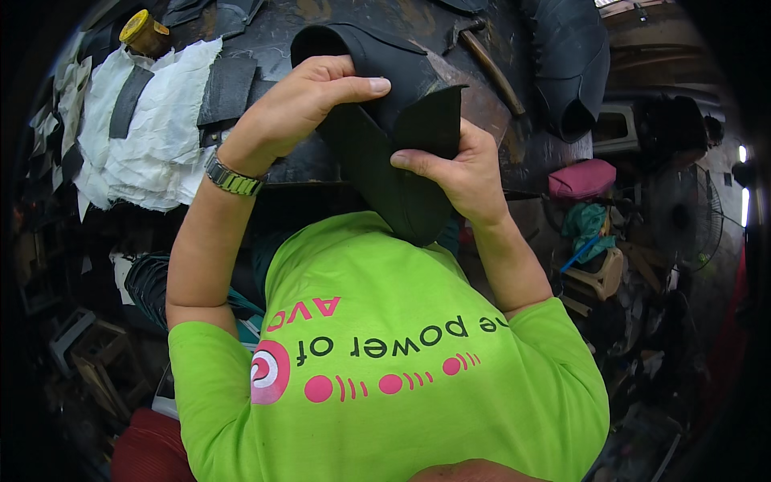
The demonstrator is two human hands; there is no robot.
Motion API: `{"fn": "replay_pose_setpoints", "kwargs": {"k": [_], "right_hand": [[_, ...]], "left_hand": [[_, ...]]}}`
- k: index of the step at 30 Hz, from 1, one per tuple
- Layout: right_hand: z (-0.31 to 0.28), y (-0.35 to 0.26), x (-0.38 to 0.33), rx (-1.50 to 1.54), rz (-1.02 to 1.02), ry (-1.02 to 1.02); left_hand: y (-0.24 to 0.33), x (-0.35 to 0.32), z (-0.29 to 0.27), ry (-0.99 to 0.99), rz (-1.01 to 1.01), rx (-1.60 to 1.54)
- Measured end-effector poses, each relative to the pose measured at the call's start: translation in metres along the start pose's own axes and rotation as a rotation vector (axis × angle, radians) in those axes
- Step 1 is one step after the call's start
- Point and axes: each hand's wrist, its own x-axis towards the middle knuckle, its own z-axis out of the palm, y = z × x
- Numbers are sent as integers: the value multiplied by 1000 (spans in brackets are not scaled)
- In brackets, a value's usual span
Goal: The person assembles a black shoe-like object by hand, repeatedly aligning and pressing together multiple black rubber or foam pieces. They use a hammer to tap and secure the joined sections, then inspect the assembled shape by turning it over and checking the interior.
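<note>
Nearest the camera: a bright green shirt (418, 361) with pink dots fills the lower frame, both forearms rising from it. Left hand (301, 108), a metal watch (233, 178) on its wrist, grips the upper left side of a black rubber piece (401, 161), thumb pressed on top. Right hand (454, 169) pinches the same piece from the right, thumb on the front face, fingers behind. So both hands are closed on the rubber piece, held up in front of the chest, over the near edge of the table (321, 165).

The rubber piece is matte black, thick, folded or curled; lower end tapers to a rounded tip, upper end curves into a tube-like shape. Where it ends at the top is hard to tell, as it blends with other dark rubber behind. Fingers of both hands are partly hidden by it.

On the table, left: white rags (152, 136) with black strips lying on them. Far left corner: a yellow-lidded jar (143, 32). Further right: a wooden-handled tool (491, 71), a big black tube (574, 64). Beyond the table on the right: a pink bag (582, 178), a fan (683, 217), dim clutter.
</note>
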Motion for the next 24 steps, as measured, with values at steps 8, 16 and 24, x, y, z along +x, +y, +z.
{"fn": "replay_pose_setpoints", "kwargs": {"k": [8,16,24], "right_hand": [[1,13,5,157,8,39],[3,29,5,259,-21,13],[1,8,3,-471,-345,84]], "left_hand": [[10,-10,5,-66,97,46],[7,-18,17,13,245,354],[2,-18,20,74,251,303]]}}
